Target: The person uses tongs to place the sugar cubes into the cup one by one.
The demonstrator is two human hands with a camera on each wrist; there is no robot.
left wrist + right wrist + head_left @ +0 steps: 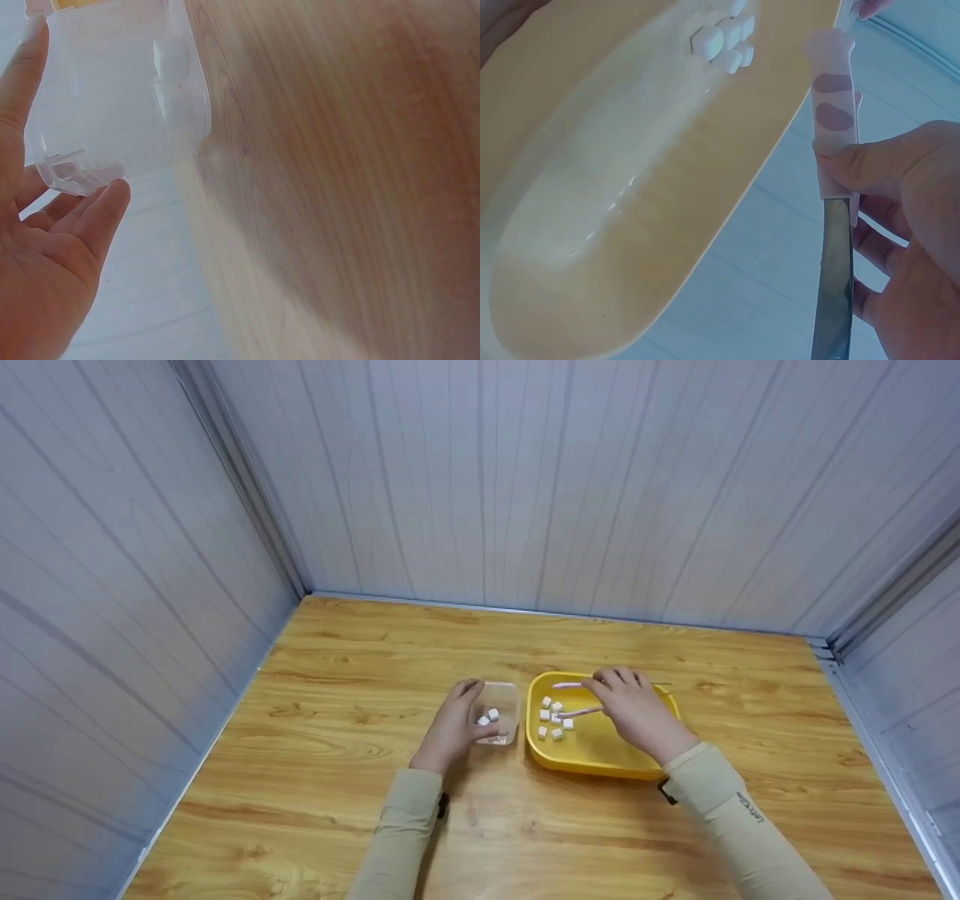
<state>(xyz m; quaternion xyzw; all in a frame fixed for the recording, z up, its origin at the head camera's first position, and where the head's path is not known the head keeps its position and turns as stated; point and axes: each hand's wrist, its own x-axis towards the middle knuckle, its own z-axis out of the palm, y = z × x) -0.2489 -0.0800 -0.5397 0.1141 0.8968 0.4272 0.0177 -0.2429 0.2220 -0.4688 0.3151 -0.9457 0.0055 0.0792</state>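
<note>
My left hand [450, 729] holds a small clear plastic box [507, 699] on the table, thumb and fingers on opposite sides; the left wrist view shows the box [112, 97] from its side. White cubes [493, 714] lie inside it. In my right hand [639, 718] is a pair of tongs [581, 712] with pinkish-white tips and metal arms [836, 277]. The tips stand apart above a yellow tray [592, 769], the nearer one over several white cubes [545, 715] grouped at its left end. Whether that tip touches a cube I cannot tell.
The box and tray stand side by side on a wood-grain table [360, 682], a narrow gap between them. Pale panelled walls [517, 487] border the table at the back, left and right.
</note>
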